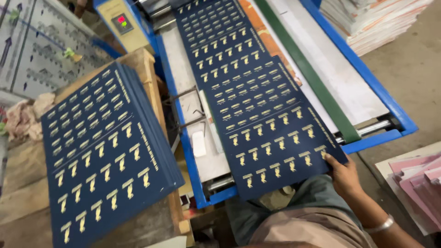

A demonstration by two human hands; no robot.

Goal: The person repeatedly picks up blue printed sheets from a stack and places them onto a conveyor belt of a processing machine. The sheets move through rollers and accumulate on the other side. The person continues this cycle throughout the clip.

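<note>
Gripping the near corner of a dark blue printed sheet (271, 138), the right hand (342, 174) sits at about four o'clock in the view, fingers closed on the sheet's edge. The sheet lies on the blue-framed machine bed (188, 151), with another like it further up toward twelve o'clock. A stack of the same sheets (103, 151) rests on a wooden table (147, 64) at nine o'clock. Pink paper (420, 183) lies at three o'clock. The left hand is out of sight.
</note>
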